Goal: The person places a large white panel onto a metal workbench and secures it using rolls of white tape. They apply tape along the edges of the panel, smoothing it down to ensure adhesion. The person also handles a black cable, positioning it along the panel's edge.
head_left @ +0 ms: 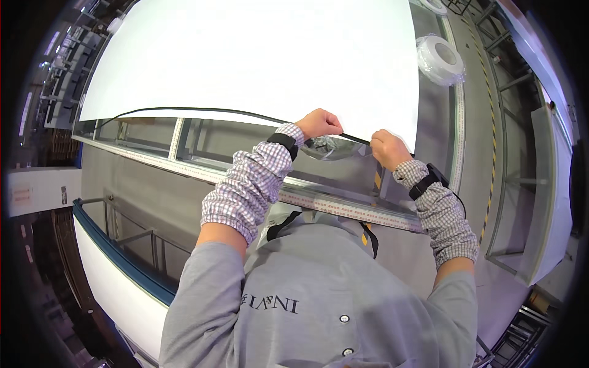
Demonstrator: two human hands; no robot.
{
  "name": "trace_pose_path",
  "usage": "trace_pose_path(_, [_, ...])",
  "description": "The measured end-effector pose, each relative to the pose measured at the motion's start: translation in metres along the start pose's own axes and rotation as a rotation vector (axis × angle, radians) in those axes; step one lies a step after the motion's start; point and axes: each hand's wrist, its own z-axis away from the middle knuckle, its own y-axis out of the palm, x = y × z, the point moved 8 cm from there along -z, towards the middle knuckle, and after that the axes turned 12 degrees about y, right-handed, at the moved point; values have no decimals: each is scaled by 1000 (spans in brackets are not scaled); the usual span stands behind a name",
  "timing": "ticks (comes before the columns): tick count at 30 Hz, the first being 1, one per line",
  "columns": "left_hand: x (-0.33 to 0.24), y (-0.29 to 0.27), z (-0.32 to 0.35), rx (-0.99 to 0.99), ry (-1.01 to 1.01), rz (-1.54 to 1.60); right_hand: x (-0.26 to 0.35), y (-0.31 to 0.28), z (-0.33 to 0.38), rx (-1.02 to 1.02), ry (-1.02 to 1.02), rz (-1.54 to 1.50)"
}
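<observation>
A large white panel (257, 61) lies flat on a work table. A thin black strip (202, 110) runs along the panel's near edge. My left hand (318, 124) is closed at that edge, pinching a crumpled piece of clear film (334, 148) that hangs just below it. My right hand (386, 148) is closed on the black strip near the panel's right corner, a short way from the left hand. Both forearms wear checked sleeve covers and a black wrist strap.
A plastic-wrapped roll of white tape (440, 58) sits on the table right of the panel, with another roll (435, 5) at the top edge. A measuring strip (343, 208) lines the table's near edge. Metal frames (521, 184) and a yellow-black floor line (485, 92) lie to the right.
</observation>
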Motion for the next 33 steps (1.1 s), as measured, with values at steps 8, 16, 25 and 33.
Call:
trace_pose_path(8, [-16,0,3,3,39,-386,32,23,-33,-56,-49,-29])
trace_pose_path(16, [-11,-75,46,4,3,-413,39,18,-37,-40,-56,-64])
trace_pose_path(25, [0,-81,53,3,-31,-251,59,45,-64,-11,-23,-30])
trace_pose_path(33, [10,-83,54,-42,22,-273,84,69,-97,-27,-66,-64])
